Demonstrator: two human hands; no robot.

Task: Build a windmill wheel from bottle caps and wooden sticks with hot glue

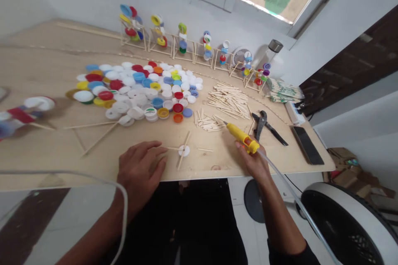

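Observation:
Near the table's front edge, my left hand (141,167) has its fingertips on the outer end of a short wooden stick (173,148). The inner end of that stick meets a small white disc (184,151), over which a longer wooden stick (187,139) lies crosswise. My right hand (255,162) grips a yellow glue gun (241,135), its nozzle aimed toward the upper left, above the short stick pile (209,122). A white cord trails from the gun's back end. One loose stick (205,150) lies between the disc and my right hand.
Colourful bottle caps (137,91) are heaped left of a stick pile (228,99). Several stick-and-cap models (183,43) line the back wall. Pliers (261,124), a phone (307,145) and a power strip (294,112) lie right. A cable (124,207) hangs across my left forearm.

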